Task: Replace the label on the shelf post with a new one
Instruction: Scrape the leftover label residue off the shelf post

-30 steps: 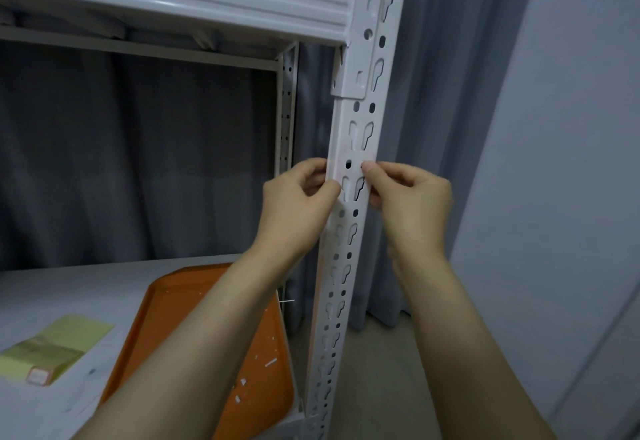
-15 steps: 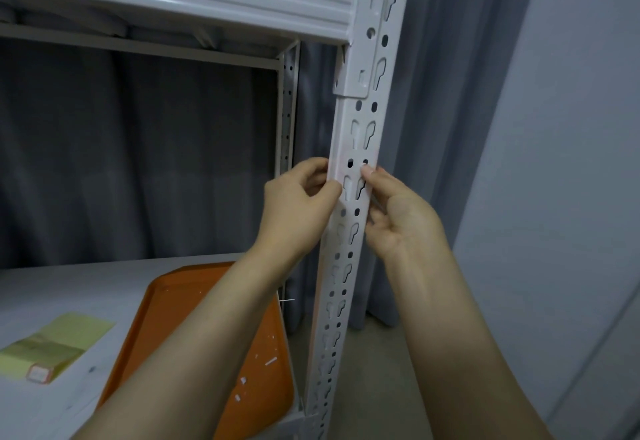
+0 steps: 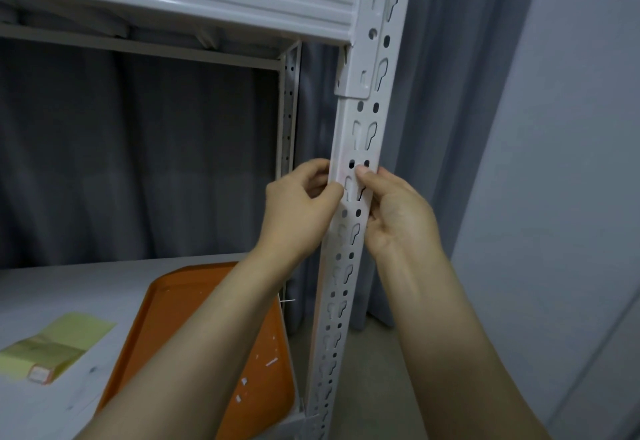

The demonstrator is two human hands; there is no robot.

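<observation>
At 6 o'clock an orange tray (image 3: 166,318) holds white scraps (image 3: 272,361); at 8 o'clock lies yellow paper (image 3: 69,339) with a red-edged sticker (image 3: 40,373), its writing too small to read. At centre, the left hand (image 3: 298,211) curls round the white slotted shelf post (image 3: 367,134) at its left edge, while the right hand (image 3: 398,217) pinches its right edge, thumb on the front. Just above the thumbs sits the label (image 3: 341,165), a pale, faintly pink patch, no print legible. A grey curtain (image 3: 138,162) hangs behind

Dim, cool, soft light; edges bowed, perhaps slightly blurred.
</observation>
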